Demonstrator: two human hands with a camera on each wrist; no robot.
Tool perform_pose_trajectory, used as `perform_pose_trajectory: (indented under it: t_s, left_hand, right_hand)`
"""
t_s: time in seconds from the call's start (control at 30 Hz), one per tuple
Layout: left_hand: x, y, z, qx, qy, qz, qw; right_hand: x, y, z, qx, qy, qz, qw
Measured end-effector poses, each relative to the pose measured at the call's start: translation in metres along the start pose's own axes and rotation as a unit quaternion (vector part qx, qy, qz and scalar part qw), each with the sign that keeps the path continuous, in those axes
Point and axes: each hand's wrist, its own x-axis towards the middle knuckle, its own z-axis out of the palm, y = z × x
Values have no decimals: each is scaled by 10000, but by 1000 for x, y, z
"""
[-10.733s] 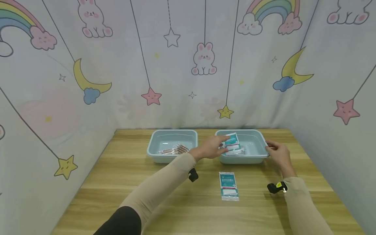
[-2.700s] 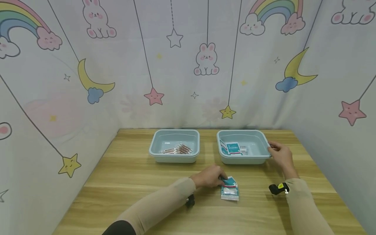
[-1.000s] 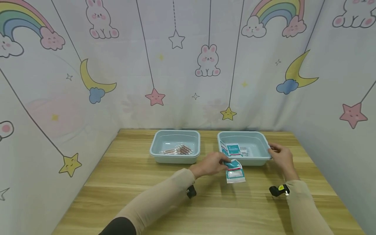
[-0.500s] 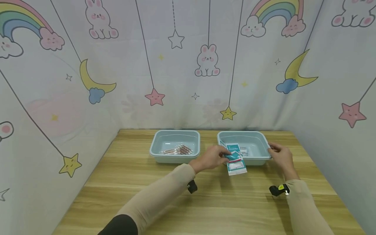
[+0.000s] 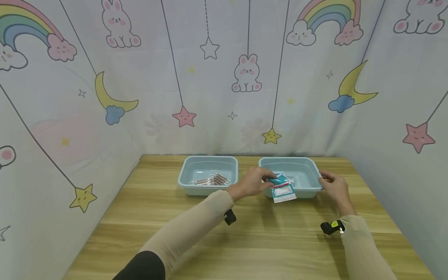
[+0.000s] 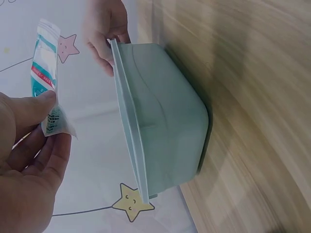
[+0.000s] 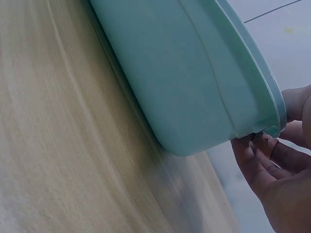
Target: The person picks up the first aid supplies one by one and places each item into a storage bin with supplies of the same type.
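Observation:
My left hand (image 5: pixel 250 182) pinches a teal-and-white sealed packet (image 5: pixel 284 193) with a red stripe between thumb and fingers. In the head view the packet overlaps the front rim of the right-hand pale blue tray (image 5: pixel 302 192). The left wrist view shows the packet (image 6: pixel 44 63) held above the level of the tray's rim (image 6: pixel 127 114). My right hand (image 5: pixel 335 190) grips the right end of that tray; in the right wrist view its thumb is over the rim (image 7: pixel 262 73) and its fingers are underneath. Similar packets inside the tray are mostly hidden behind the held one.
To the left stands a matching pale blue tray (image 5: pixel 208 189) with several thin brown sticks in clear wrappers (image 5: pixel 218 179). Both trays sit near the back edge of the wooden table (image 5: pixel 266 249). A patterned curtain (image 5: pixel 210 132) rises behind and at both sides.
The left hand picked the packet up from the tabletop and has carried it up and away to the right tray's front rim. The right hand has stayed on the tray's end.

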Motion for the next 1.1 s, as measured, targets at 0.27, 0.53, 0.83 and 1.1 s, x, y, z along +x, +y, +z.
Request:
perform_pose_trajectory:
  t_s: [0.27, 0.53, 0.83, 1.1]
  left_hand:
    - [6, 2, -6, -2, 17, 17, 10000]
    - [10, 1, -8, -155, -19, -8, 9999]
    - [15, 3, -13, -153, -21, -102, 9998]
    - [23, 0, -16, -45, 3, -77, 10000]
  right_hand:
    - [1, 1, 1, -34, 37, 19, 10000]
    - [1, 2, 1, -101, 87, -114, 9998]
    - [1, 1, 0, -55, 31, -7, 10000]
    - [2, 0, 0, -33, 23, 35, 10000]
